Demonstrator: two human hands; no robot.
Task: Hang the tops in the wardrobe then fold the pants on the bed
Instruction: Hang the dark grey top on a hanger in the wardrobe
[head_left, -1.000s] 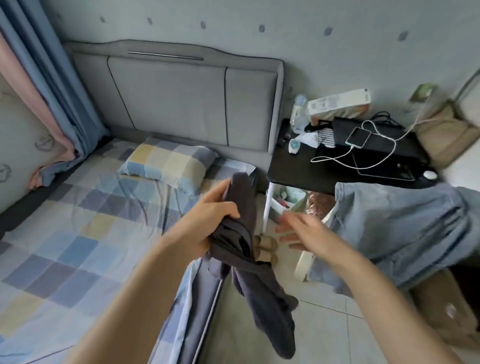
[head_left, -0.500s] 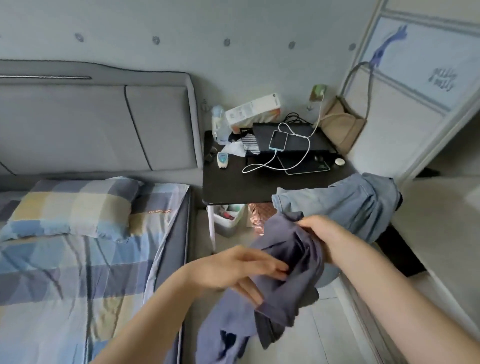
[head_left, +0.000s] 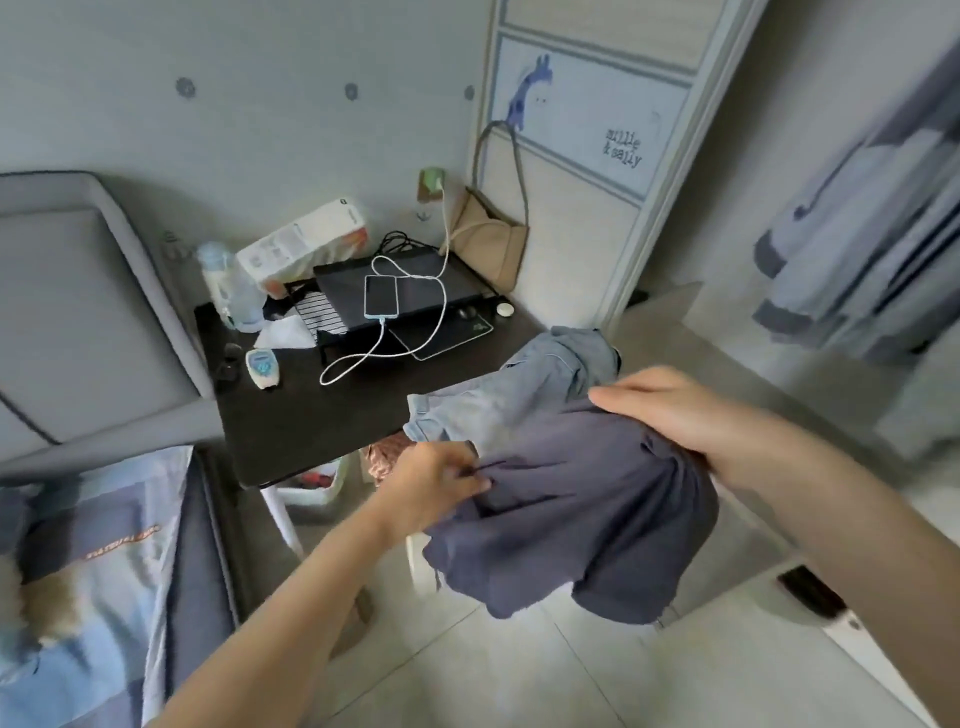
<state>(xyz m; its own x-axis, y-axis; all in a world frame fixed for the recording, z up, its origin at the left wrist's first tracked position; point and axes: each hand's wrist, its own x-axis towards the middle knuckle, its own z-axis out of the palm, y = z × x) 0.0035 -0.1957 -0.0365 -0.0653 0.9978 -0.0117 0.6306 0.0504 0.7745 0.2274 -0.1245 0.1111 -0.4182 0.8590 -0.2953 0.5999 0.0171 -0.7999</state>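
Observation:
A dark grey-blue top hangs in the air between my hands, over the floor beside the bed. My left hand pinches its fabric at the left edge. My right hand grips the cloth at the upper right, fingers curled over it. A light blue denim garment lies draped over the corner of the black side table, just behind the top. The open wardrobe at the right holds several hanging blue and white clothes. The bed with its checked sheet is at the lower left.
The side table carries a laptop, a phone on a white cable, a bottle, a box and small items. A beige bag hangs by the wardrobe's sliding door. Pale floor tiles lie below.
My view has swung right from the bed toward the wardrobe. My right hand took hold of the top, and both hands have spread it wider and carried it to the right.

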